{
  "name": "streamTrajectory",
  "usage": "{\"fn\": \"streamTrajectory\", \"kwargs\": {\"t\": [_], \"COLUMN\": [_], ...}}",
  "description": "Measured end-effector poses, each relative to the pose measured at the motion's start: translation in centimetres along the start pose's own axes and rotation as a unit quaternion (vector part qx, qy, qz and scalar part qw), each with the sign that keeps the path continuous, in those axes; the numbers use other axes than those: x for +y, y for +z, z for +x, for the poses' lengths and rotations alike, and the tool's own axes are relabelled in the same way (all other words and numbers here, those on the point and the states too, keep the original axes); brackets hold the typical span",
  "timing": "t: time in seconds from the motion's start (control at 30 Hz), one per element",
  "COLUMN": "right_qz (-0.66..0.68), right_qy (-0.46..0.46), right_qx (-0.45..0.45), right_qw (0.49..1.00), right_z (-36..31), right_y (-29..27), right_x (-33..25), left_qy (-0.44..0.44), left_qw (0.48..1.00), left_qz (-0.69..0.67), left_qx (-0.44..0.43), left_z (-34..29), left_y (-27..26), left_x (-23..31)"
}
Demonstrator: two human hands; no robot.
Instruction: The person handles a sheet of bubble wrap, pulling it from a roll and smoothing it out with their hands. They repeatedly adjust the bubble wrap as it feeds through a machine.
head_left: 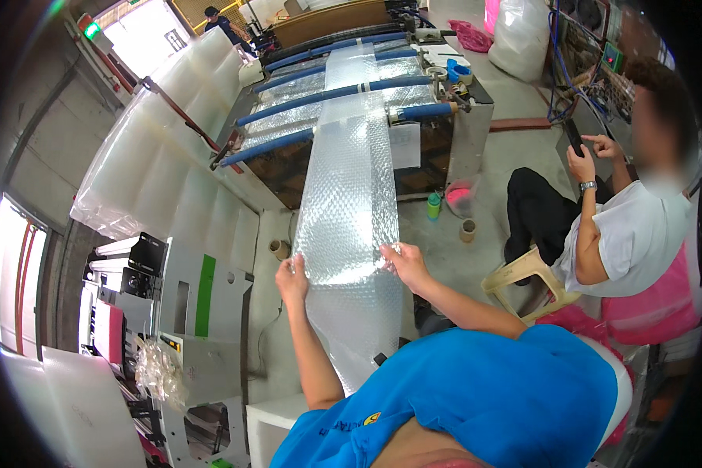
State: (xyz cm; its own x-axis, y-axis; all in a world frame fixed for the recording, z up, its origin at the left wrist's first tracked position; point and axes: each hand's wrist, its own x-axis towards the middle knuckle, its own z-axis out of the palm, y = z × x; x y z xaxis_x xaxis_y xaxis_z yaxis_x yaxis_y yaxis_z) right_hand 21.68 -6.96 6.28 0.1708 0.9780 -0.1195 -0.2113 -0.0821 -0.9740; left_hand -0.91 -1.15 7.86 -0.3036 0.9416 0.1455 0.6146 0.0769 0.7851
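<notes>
Two hands grip one sheet of bubble wrap [339,207], one at each long edge. Left hand [292,281]: thumb and fingers clamped together on the left edge. Right hand [404,267]: thumb and fingertips clamped on the right edge. The sheet spans the gap between the fingers; its lower part continues past both hands toward the person's blue shirt [460,390]. Beyond the fingers, the sheet runs up to the front edge of the machine [469,148] and over its blue rollers [335,94]. Blue tubs [461,74] stand at the machine's right edge. On the floor [487,238], near the machine's front right corner, stand a green bottle [434,206] and a cardboard tube [467,230]. Farther right, a seated co-worker [628,234] holds a phone [574,139].
</notes>
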Motion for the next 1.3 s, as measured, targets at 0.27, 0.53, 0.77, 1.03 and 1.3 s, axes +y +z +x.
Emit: {"fn": "streamTrajectory", "kwargs": {"t": [0.27,0.53,0.77,1.03,1.3], "right_qz": [-0.067,-0.081,-0.184,-0.25,-0.204], "right_qy": [0.089,0.176,0.245,0.346,0.303], "right_qx": [-0.001,-0.073,-0.108,-0.195,-0.108], "right_qw": [0.994,0.978,0.946,0.883,0.925], "right_z": [0.5,2.3,4.1,6.5,13.7], "right_y": [-3.1,-5.1,-6.4,-8.2,-9.6], "right_x": [6.7,10.8,12.0,15.7,15.4], "left_qy": [-0.062,-0.068,-0.032,-0.139,-0.173], "left_qw": [0.995,0.993,0.994,0.971,0.967], "left_qz": [0.057,0.097,0.093,0.166,0.144], "left_qx": [-0.046,-0.023,-0.05,-0.1,-0.118], "left_z": [-1.0,-3.3,-2.9,-2.9,3.3], "left_y": [5.2,9.1,10.9,13.4,17.5], "left_x": [-6.2,-8.6,-11.0,-14.3,-9.9]}}
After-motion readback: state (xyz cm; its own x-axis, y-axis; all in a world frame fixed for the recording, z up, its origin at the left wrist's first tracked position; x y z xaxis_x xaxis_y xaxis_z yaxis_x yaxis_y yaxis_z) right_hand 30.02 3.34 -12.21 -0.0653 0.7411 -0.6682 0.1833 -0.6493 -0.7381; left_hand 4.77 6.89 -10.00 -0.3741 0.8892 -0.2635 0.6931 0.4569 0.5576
